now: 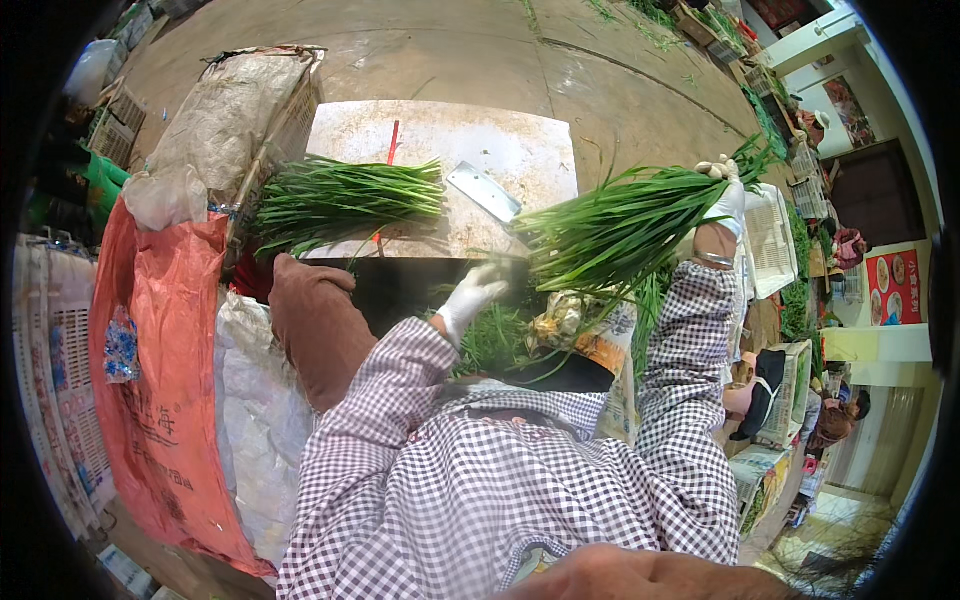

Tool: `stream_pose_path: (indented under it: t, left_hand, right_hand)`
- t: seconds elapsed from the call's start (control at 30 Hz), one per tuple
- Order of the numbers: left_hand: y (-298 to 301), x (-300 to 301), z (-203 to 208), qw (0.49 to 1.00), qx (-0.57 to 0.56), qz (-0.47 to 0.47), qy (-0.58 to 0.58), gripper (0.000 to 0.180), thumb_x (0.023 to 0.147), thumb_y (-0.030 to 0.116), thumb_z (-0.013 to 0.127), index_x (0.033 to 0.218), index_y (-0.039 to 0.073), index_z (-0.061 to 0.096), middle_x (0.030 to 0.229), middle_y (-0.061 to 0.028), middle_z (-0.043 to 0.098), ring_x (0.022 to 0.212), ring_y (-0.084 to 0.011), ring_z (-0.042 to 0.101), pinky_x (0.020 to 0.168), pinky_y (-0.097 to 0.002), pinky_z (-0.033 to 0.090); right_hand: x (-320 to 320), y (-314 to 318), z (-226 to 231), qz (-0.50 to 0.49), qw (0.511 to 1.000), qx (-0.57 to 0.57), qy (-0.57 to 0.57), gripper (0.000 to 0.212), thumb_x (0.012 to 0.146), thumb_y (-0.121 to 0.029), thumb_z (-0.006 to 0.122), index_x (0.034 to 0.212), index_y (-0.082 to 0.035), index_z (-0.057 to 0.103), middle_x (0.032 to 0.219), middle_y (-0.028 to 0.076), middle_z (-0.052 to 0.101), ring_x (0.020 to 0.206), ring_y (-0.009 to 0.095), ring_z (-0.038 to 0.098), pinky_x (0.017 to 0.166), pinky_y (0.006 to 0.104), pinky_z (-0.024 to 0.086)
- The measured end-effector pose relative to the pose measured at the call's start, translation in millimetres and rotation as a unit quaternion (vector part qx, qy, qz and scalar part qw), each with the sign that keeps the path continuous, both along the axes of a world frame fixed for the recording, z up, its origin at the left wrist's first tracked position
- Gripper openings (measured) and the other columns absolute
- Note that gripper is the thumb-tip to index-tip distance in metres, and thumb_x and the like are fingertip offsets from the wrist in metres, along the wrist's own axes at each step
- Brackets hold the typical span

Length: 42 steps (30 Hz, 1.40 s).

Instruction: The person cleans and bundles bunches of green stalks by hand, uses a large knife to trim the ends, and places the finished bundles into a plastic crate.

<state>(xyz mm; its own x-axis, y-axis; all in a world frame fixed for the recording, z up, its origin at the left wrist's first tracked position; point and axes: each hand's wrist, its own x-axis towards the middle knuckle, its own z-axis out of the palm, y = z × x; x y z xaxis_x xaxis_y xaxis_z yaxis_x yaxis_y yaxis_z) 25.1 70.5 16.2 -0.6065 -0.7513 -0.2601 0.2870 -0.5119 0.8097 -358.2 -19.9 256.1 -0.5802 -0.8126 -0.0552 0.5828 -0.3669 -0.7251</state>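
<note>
Here's the right hand (724, 198), gloved in white, fingers curled and pressed round the long green bunch (620, 228) toward its right end; the bunch slants across the right edge of the white table (520, 140), its left ends close to the metal blade (485, 192); the left hand (474, 297), blurred, hangs below the table's near edge beside the loose greens (497, 335), and I can't tell whether it pinches anything; my call: a firm but gentle right grip, so the leaves don't crush, and the left palm under the sagging middle would keep the stalks level; bumping the ends even, clear of that blade, looks wise; over on the table's left, the second bunch (350, 198) lies flat.

Now the containers: a slatted crate (290, 122) at left carries a pale, bulging sack (225, 110), contents hidden; the red sack (165, 390) hides its insides too; at right, a white basket (773, 245) stands tilted, its depths unclear.
</note>
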Motion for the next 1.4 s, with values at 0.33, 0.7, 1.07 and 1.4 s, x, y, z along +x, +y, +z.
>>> stream_pose_path:
  t: [0.33, 0.7, 1.07, 1.4]
  left_hand:
    - [-18, -53, 37, 0.977, 0.168, 0.015, 0.128, 0.039, 0.091, 0.012, 0.064, 0.128, 0.004, 0.055, 0.118, -0.0035, 0.063, 0.105, -0.0136, 0.058, 0.092, -0.0316, 0.046]
    - [-12, -37, 25, 1.0, -0.023, 0.008, 0.019, 0.037, 0.102, 0.028, 0.046, 0.131, 0.006, 0.052, 0.129, -0.0091, 0.058, 0.112, -0.0226, 0.058, 0.093, -0.0364, 0.048]
    - [-11, -19, -83, 0.994, -0.077, -0.077, -0.027, 0.053, 0.096, 0.042, 0.055, 0.136, 0.007, 0.05, 0.136, -0.0134, 0.054, 0.123, -0.0231, 0.052, 0.104, -0.0363, 0.04]
    - [4, -20, 54, 0.934, 0.133, -0.183, 0.276, 0.104, 0.073, 0.079, 0.054, 0.15, 0.015, 0.028, 0.149, -0.0103, 0.039, 0.136, -0.0274, 0.038, 0.108, -0.0475, 0.038]
  right_hand:
    - [54, 5, -14, 0.024, 0.999, 0.024, 0.029, 0.015, 0.098, -0.018, 0.055, 0.097, -0.003, 0.053, 0.065, -0.004, 0.043, 0.052, 0.011, 0.042, 0.066, 0.0306, 0.049]
    - [58, 14, 16, 0.0, 0.997, 0.008, 0.075, 0.02, 0.098, -0.02, 0.057, 0.1, -0.001, 0.051, 0.065, -0.004, 0.038, 0.054, 0.009, 0.039, 0.065, 0.0281, 0.049]
    - [15, 15, 35, 0.03, 0.998, -0.056, -0.028, 0.014, 0.098, -0.017, 0.054, 0.098, -0.004, 0.052, 0.06, -0.003, 0.042, 0.054, 0.012, 0.044, 0.068, 0.0317, 0.051]
    - [-13, 10, -46, -0.07, 0.994, 0.088, 0.003, 0.01, 0.087, -0.005, 0.061, 0.08, -0.008, 0.055, 0.063, -0.002, 0.052, 0.057, 0.012, 0.051, 0.071, 0.031, 0.052]
